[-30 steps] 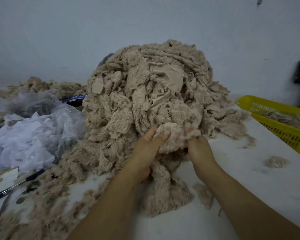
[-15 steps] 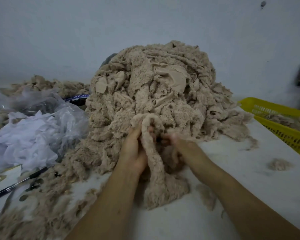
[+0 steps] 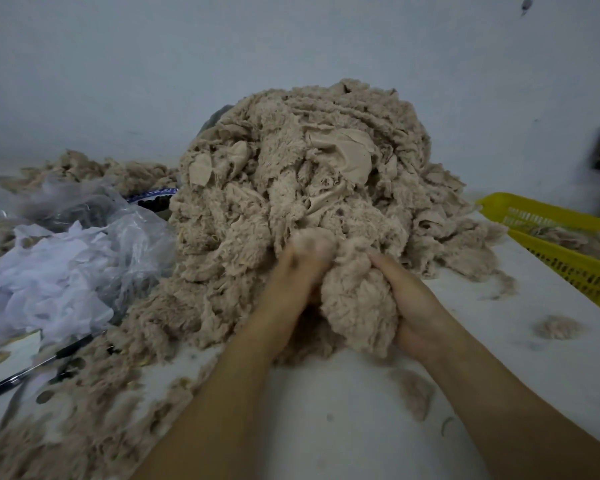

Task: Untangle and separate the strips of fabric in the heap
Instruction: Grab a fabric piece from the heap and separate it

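Note:
A tall heap of beige fuzzy fabric strips (image 3: 302, 174) fills the middle of the white table (image 3: 343, 427). At its near foot a bunched wad of fabric strip (image 3: 357, 299) is held between both hands. My left hand (image 3: 291, 271) grips the wad's upper left, fingers blurred and dug into the fabric. My right hand (image 3: 413, 303) clasps the wad from the right side, thumb on top. The wad still touches the heap behind it.
A yellow plastic basket (image 3: 565, 261) with some beige scraps stands at the right. White cloth and clear plastic bags (image 3: 63, 265) lie at the left. A black pen (image 3: 32, 372) rests at the near left. Loose fluff (image 3: 556, 327) dots the table.
The long strip that hung between my hands is now bunched into a thick wad. My right hand has moved around its right side; my left hand has risen toward the heap.

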`<state>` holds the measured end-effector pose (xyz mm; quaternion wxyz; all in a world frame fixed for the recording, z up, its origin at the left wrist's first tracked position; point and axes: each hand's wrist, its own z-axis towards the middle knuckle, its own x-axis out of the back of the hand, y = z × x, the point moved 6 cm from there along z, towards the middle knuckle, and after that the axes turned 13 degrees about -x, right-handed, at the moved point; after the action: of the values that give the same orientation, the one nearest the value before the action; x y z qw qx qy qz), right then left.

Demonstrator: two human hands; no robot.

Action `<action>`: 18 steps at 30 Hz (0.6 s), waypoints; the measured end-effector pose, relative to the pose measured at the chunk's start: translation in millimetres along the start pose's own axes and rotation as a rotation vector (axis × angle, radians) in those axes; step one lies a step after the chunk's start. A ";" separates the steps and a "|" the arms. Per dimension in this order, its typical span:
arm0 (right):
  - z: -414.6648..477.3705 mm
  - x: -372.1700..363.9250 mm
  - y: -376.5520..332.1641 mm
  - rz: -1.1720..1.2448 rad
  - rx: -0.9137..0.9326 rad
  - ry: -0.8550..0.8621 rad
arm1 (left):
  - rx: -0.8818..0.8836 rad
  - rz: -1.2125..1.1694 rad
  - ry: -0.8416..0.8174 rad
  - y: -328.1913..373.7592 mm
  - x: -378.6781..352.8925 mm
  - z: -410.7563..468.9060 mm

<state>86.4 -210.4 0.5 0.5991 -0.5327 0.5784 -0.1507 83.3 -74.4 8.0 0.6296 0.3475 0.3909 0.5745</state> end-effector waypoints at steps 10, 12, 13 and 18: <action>-0.5 28.4 -22.3 -0.421 0.344 0.420 | -0.004 0.343 -0.127 -6.2 -6.3 -10.0; -2.9 9.6 -15.3 -0.730 0.453 0.332 | -0.051 0.390 -0.145 -1.8 -12.2 -10.8; -0.8 2.1 -9.3 -0.885 0.488 0.306 | -0.060 0.386 -0.147 -1.5 -14.1 -10.8; -2.8 0.3 -15.7 -1.003 0.638 0.461 | -0.115 0.524 -0.189 -6.1 -13.8 -7.8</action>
<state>90.9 -217.9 13.7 0.4452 -0.4880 0.2993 -0.6885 78.6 -88.8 0.3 0.5121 0.4523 0.1940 0.7040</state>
